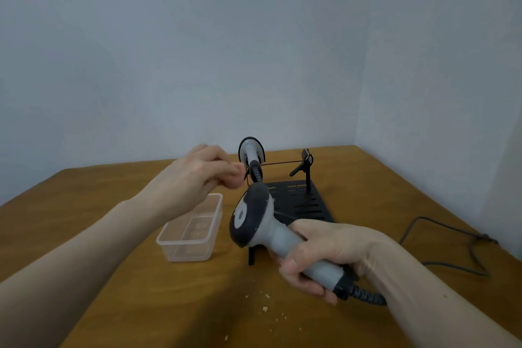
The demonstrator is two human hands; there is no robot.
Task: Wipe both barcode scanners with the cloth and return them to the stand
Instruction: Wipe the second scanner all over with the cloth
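1. Head view – right hand (319, 257): fingers wrapped tight around the grey handle of a barcode scanner (262, 226), held clear of the wooden table (113, 277). The scanner's dark head points up and away to the left of this hand; its coiled cable (364, 295) leaves the handle's base beside the wrist.
2. Left hand (197, 178): raised above the table, fingers curled loosely inward, fingertips drawn together. Blur prevents telling whether anything is pinched between them.
3. Second scanner (251, 155): sits on the black stand (308, 206), just beyond the left hand's fingertips, head uppermost. Contact between fingers and this scanner cannot be confirmed.
4. Stand: perforated black base lies beyond the right hand; an upright post with an unoccupied holder (306, 161) rises at its far right.
5. Clear plastic container (192, 232): on the table below the left hand, left of the held scanner – nothing visible inside.
6. Grey cord (452, 246): trails across the table, right of the right hand.
7. Pale crumbs (265, 308): scattered on the table below the right hand.
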